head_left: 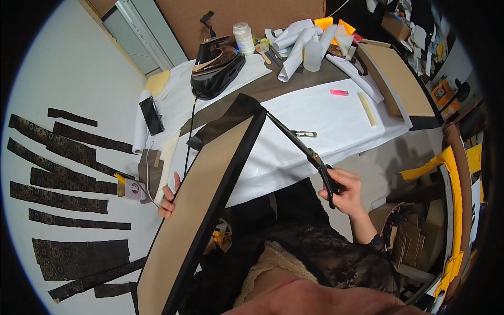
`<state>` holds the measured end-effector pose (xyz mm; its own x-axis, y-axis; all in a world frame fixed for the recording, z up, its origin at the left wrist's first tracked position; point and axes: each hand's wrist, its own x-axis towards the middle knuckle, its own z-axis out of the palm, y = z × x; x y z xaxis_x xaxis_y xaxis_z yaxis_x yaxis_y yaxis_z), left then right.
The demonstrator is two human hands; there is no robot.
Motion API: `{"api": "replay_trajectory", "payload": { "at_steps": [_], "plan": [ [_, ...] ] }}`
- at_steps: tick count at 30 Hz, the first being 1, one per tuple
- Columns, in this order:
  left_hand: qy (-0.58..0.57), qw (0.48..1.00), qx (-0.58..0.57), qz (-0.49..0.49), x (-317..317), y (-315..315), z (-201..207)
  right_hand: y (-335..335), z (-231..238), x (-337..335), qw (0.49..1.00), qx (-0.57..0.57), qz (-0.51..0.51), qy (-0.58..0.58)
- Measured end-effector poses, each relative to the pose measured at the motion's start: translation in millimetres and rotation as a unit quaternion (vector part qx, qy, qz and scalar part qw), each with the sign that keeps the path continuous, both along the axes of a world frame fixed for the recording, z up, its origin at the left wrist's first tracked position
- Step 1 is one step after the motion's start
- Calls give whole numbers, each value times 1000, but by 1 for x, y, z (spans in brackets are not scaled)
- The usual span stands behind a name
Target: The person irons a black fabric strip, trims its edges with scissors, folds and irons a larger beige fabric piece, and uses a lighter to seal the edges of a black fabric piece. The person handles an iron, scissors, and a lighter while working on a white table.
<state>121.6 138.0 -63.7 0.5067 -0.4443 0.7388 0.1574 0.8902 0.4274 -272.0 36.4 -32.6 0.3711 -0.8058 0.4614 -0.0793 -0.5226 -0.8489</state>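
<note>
My left hand (169,198) grips the left edge of a long, tan, shallow box-like panel (197,176) with black fabric on its side, held up at a slant. Only some fingers show; the panel hides the rest. A flap of black fabric (231,116) hangs loose past the panel's far end. My right hand (344,189) is closed round the black handles of a large pair of scissors (294,135). Their long blades point up and left, with the tips at the panel's far corner, where the black fabric folds over. The blades look nearly closed.
On the white-covered table (294,113) are an iron (215,73), a phone (151,115), a spray bottle (313,55), paper rolls (294,50), a pink lighter (339,92) and a small cutter (304,134). Another box panel (401,79) lies at right. Patterned dark strips (60,202) hang at left.
</note>
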Motion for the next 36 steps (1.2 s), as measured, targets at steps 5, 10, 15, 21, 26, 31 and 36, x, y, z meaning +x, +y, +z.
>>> {"api": "replay_trajectory", "payload": {
  "at_steps": [5, 10, 15, 21, 26, 31, 36],
  "plan": [
    [-16, 999, -32, -1, 5, -5, -5, -1, -2, 0, 1000, 3, 1, -10],
    [-13, 1000, -24, 4, 3, -5, -5, 1, -3, -1, 1000, 13, 4, -8],
    [8, 999, -27, 17, -4, -5, -1, 0, -2, 0, 1000, -28, -4, -5],
    [32, 991, -126, -20, 2, -12, -13, -1, 7, 4, 998, -55, -1, -7],
    [53, 995, -79, -20, -12, -8, 0, 0, 4, 6, 998, -68, -12, -7],
    [65, 993, 64, 74, -27, 2, 20, 3, 10, 7, 998, -57, -7, 5],
    [63, 995, 32, 73, -14, 3, 12, 2, 15, 10, 998, -62, 1, -6]
  ]
}}
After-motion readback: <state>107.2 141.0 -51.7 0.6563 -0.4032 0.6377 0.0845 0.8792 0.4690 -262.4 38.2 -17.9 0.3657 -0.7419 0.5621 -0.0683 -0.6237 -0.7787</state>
